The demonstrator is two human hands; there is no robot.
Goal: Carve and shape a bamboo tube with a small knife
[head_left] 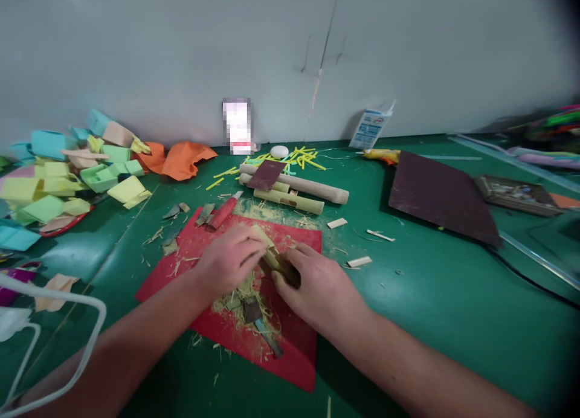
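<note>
Over the red mat (pixel 217 327) my left hand (pixel 229 261) has its fingers curled round a pale bamboo strip (pixel 265 240). Close beside it, my right hand (pixel 317 282) is closed on a dark brown piece (pixel 286 272), probably sandpaper, pressed against the same strip. Pale shavings and dust (pixel 235 300) cover the mat under both hands. A red-handled knife (pixel 223 212) lies at the mat's far edge, and a few grey sandpaper scraps (pixel 251 309) lie just below my hands.
Bamboo tubes (pixel 294 191) with a sandpaper piece on them lie behind the mat. A large dark sandpaper sheet (pixel 441 194) lies at right. Folded coloured papers (pixel 67 176) pile up at left, orange paper (pixel 181 158) behind. A white wire frame (pixel 58 345) stands near left.
</note>
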